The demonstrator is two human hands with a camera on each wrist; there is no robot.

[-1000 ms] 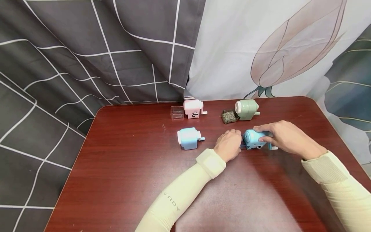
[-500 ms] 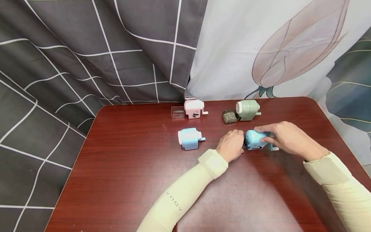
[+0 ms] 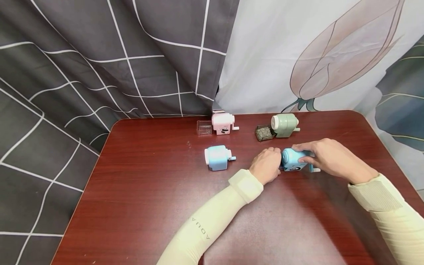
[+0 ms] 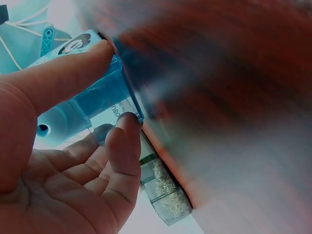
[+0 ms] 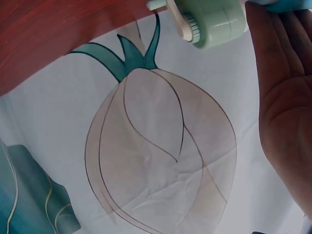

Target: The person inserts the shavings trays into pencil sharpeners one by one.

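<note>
A blue crank pencil sharpener (image 3: 291,158) with a panda print stands at the table's right side. My right hand (image 3: 332,159) grips its body from the right, thumb in front and fingers over the top. At its left side, my left hand (image 3: 266,165) pinches the clear blue shavings drawer (image 4: 105,90), which sits mostly inside the body. In the left wrist view the thumb lies along the printed side and the fingertips (image 4: 127,119) touch the drawer's outer end. The right wrist view shows only part of the right hand (image 5: 285,92), at the right edge.
Behind stand a pink sharpener (image 3: 222,123) with its clear drawer (image 3: 204,127) out, and a green sharpener (image 3: 285,125) beside a drawer of shavings (image 3: 264,133). Another blue sharpener (image 3: 217,158) stands left of my hands. A curtain (image 3: 258,66) hangs behind the table.
My left hand has moved slightly right, bringing the drawer further into the blue sharpener; the gap between hand and body has narrowed. The right hand keeps its grip. The head view has shifted a little.
</note>
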